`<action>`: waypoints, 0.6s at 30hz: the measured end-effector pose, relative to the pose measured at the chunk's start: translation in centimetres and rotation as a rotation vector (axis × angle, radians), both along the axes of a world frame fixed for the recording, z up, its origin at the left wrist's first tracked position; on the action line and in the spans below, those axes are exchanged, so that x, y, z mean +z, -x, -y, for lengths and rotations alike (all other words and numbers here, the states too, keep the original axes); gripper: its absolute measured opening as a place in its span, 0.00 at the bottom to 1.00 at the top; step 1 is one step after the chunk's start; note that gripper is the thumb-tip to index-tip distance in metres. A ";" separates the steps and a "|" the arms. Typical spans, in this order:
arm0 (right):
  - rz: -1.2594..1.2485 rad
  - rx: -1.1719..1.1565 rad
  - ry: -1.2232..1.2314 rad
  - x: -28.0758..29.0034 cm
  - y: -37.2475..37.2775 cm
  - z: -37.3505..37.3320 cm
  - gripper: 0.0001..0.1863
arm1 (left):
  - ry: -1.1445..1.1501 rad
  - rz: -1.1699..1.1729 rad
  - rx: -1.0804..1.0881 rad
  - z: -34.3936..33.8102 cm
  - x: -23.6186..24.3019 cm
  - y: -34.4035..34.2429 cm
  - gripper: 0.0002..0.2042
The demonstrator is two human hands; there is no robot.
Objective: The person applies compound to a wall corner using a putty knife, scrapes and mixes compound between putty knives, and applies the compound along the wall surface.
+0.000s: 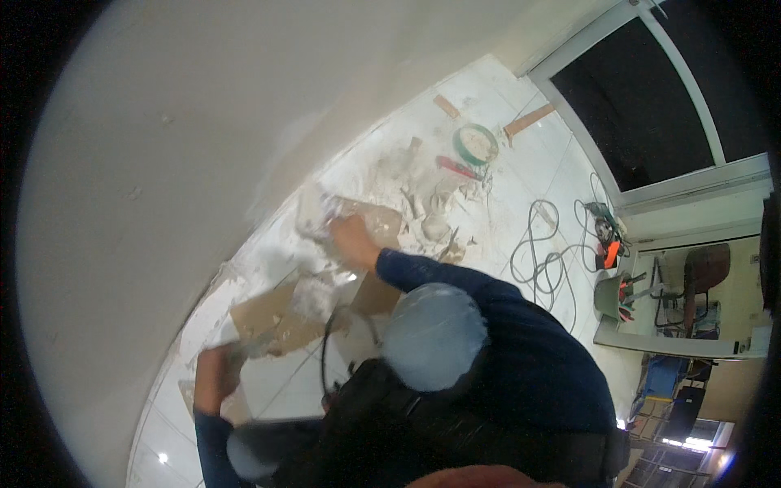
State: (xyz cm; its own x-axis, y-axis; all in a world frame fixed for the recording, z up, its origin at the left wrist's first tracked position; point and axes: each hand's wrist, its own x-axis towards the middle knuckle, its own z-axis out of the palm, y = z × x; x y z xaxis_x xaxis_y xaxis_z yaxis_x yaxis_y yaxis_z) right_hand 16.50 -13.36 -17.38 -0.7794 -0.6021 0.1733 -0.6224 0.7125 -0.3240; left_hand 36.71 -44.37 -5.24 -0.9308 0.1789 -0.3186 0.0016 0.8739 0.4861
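Note:
My right hand [354, 241] reaches to the foot of the wall, its fingers closed at a crumpled whitish thing with purplish marks [314, 213]. That thing is blurred, and I cannot make out its kind. Lower left, my left hand [218, 376] is down by the floor, next to the end of a dusty brown cardboard piece [277, 317]; its fingers are mostly hidden. Between the hands lies another crumpled whitish piece [313, 294]. A second brown sheet [370, 218] lies under and beside my right hand, smeared with white.
White debris [443, 215] litters the tiles around a red-handled tool [458, 167] and a green-rimmed bowl of pale material [476, 145]. A looped grey cable [541, 264] runs to an orange-and-dark power tool [606, 244]. Near it stands a green bucket of tools [612, 297]. The wall [179, 163] rises at left.

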 end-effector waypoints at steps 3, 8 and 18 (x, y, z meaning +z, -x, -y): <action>0.093 -0.155 -0.015 -0.1 -0.2 -3.5 0.08 | 0.008 0.033 -0.166 -1.4 -0.3 4.3 0.06; 0.597 -0.648 1.029 -0.1 -1.3 -4.0 0.07 | -0.107 0.036 -0.209 -2.7 1.8 5.2 0.09; -0.252 -0.780 1.060 -9.8 23.1 -13.4 0.10 | -0.244 0.069 0.861 4.3 4.5 -14.1 0.14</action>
State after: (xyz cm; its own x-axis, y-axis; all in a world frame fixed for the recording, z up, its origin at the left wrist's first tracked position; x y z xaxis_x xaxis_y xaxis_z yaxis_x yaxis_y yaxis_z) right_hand -6.57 0.00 -27.22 -0.7334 0.4957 0.4652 -0.2952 0.3841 -0.8748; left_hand 50.86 -48.63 -0.76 -0.7537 -0.5025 -0.4236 -0.6431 0.4311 0.6329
